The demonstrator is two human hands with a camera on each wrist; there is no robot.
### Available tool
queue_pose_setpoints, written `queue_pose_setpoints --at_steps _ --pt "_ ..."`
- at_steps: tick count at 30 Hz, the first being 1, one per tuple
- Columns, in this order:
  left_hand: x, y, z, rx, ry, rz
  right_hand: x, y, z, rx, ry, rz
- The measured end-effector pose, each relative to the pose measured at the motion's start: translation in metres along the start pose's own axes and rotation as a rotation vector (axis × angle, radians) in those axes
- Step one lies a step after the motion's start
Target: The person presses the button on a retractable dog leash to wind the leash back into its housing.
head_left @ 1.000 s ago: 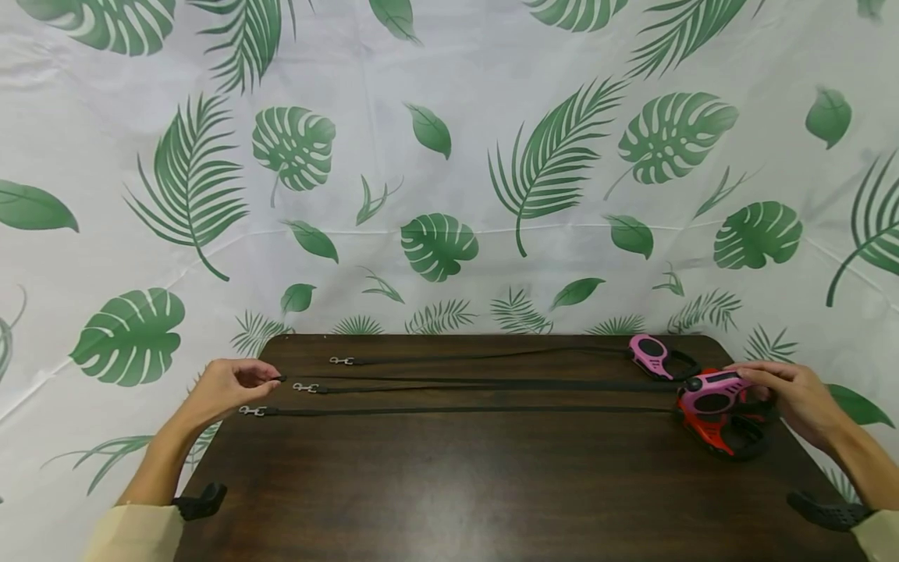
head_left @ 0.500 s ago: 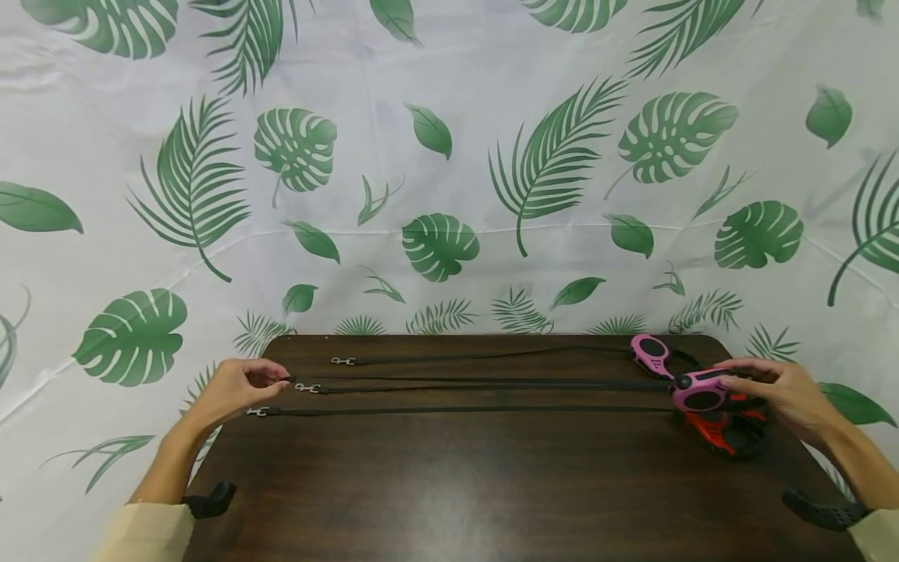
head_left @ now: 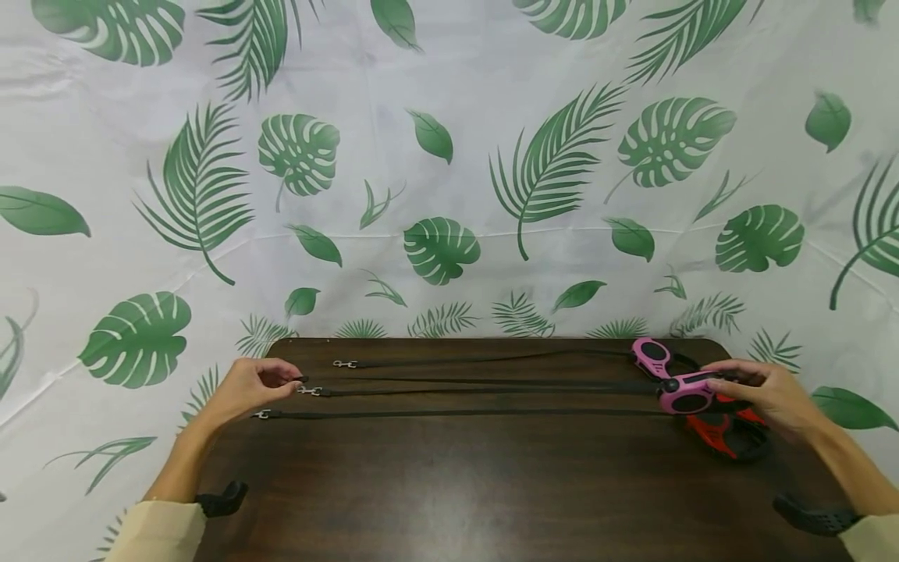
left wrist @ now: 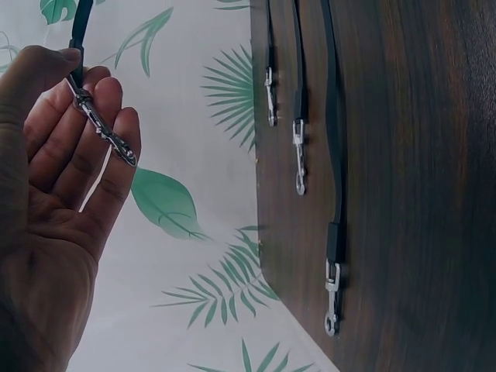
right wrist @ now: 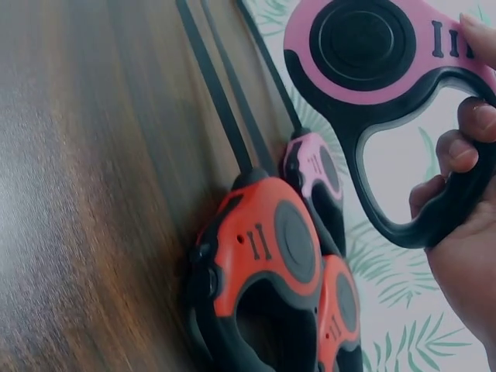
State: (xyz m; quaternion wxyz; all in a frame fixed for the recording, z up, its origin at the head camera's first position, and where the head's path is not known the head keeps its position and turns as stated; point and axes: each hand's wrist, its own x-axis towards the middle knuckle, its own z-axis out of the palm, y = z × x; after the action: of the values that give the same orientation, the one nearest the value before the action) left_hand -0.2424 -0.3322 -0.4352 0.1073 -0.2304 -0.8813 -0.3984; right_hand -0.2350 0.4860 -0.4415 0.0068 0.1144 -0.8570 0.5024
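Head view shows a dark wooden table (head_left: 492, 484) against a white backdrop (head_left: 449, 156) printed with green leaves. The left hand (head_left: 249, 388) sits at the table's left edge, near the far left corner, thumb and fingers pinching the metal clip (head_left: 300, 380) at the end of a black leash strap (head_left: 492, 381). In the left wrist view that clip (left wrist: 105, 128) lies across the curled fingertips with the thumb pressing on it, and the palm faces the camera.

The strap runs across the table to the pink retractable leash handle (head_left: 691, 393), which the right hand (head_left: 762, 394) grips near the right edge, raised just above the surface. In the right wrist view the fingers curl round the black loop of that pink handle (right wrist: 387, 70), and a raised mark like two upright bars shows on its pink face; no brand name can be read.

Three other leashes lie stretched along the table. A second pink handle (head_left: 652, 357) rests by the far right corner, its clip (head_left: 343, 364) towards the far left. Two red handles (right wrist: 263, 256) lie stacked under and just nearer than the right hand, one carrying the same two-bar mark. Their straps end in clips (head_left: 307, 390) and (head_left: 263, 414) near the left hand.

Black clamps (head_left: 223, 499) and (head_left: 808, 517) sit at the near left and near right edges.
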Motion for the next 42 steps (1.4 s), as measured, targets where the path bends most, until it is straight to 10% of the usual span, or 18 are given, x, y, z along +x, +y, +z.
queue_pose_setpoints --at_steps 42 --pt "0.004 0.007 0.020 0.006 0.081 0.087 0.007 -0.035 0.047 -0.003 0.020 -0.029"
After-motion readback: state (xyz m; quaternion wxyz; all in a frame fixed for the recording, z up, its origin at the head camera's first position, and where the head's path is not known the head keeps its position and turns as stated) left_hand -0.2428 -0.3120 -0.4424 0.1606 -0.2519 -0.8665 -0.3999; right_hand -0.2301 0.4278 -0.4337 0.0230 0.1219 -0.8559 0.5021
